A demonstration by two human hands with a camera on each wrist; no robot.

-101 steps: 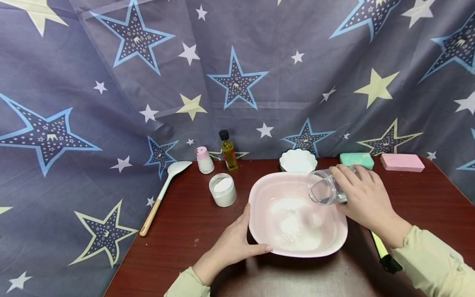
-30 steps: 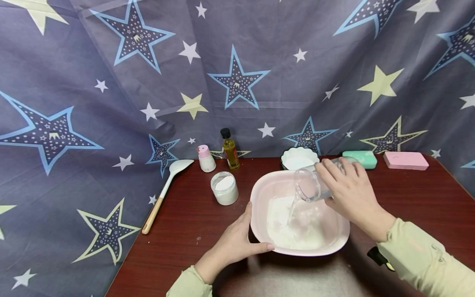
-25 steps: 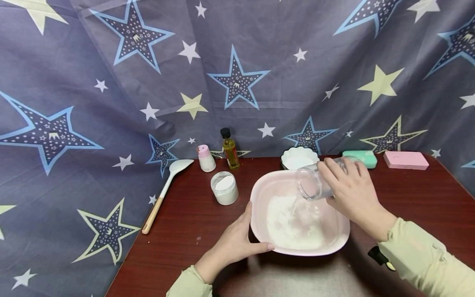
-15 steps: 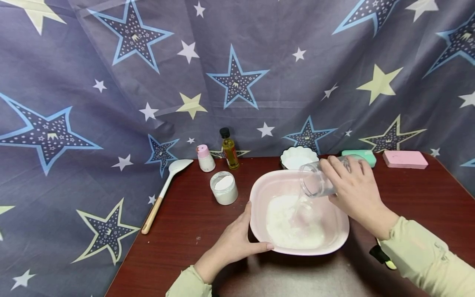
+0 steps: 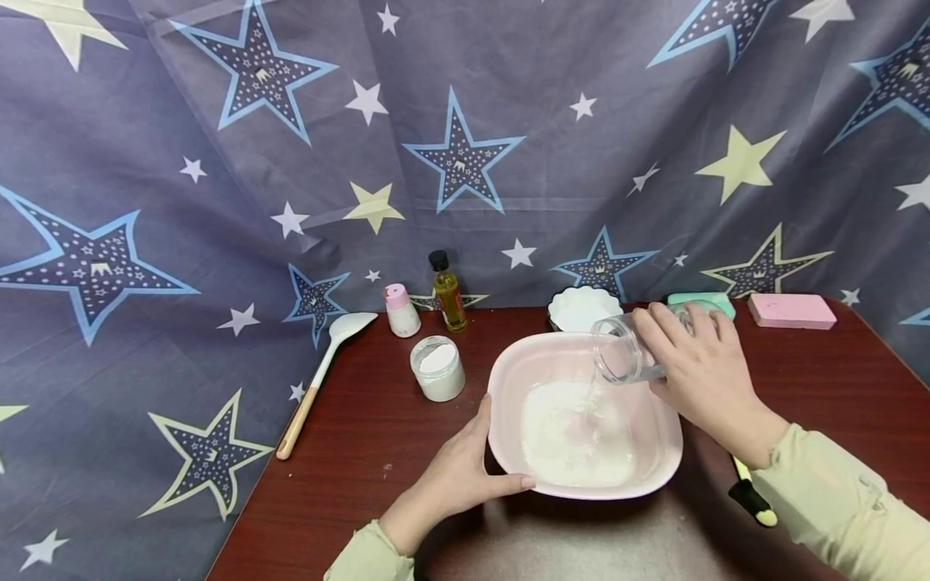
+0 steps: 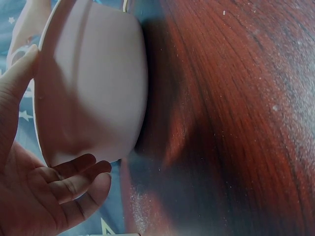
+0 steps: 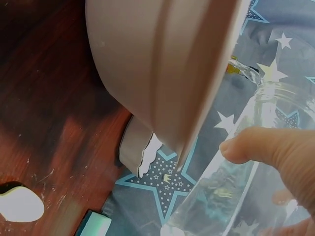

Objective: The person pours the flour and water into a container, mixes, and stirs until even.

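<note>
Probably slippery and fragile, the glass jar [image 5: 623, 355] is being gripped round its middle by the right hand [image 5: 701, 375], tipping over the pink bowl [image 5: 508, 379]; the left hand [image 5: 458, 476] is gripping the bowl's rim.

Even soft light, wrist views blurred (close-up), edges warped
</note>
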